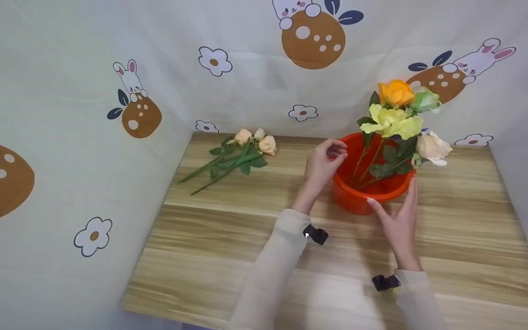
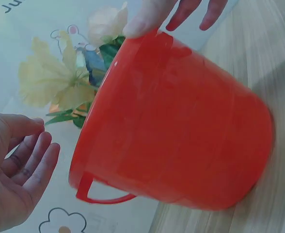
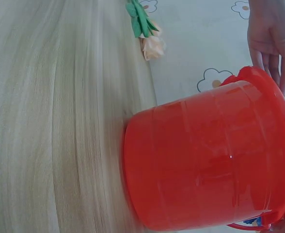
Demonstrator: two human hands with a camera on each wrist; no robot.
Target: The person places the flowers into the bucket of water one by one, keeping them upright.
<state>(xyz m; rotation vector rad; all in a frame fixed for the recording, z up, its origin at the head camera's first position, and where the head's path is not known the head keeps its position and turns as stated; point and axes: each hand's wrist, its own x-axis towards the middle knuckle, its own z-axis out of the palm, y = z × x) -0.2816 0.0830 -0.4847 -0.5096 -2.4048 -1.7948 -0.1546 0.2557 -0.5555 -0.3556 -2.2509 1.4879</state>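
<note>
A red bucket (image 1: 355, 201) stands on the wooden table, holding several artificial flowers: an orange rose (image 1: 396, 92), a yellow flower (image 1: 391, 121), a pale green rose (image 1: 425, 99) and a cream rose (image 1: 432, 147). My left hand (image 1: 322, 165) is by the bucket's left rim, fingers loosely bent and nothing between them. On the near right side, my right hand (image 1: 400, 224) touches the bucket, thumb at the front rim and straight fingers along the right. The left wrist view shows the bucket's handle (image 2: 108, 200) hanging beside its wall.
Peach-coloured artificial roses (image 1: 243, 136) with green stems lie at the table's back left. A printed cloth (image 1: 245, 91) with rabbits and flowers hangs behind and beside the table (image 1: 227, 256). Black wrist cameras (image 1: 316, 234) are strapped to both sleeves.
</note>
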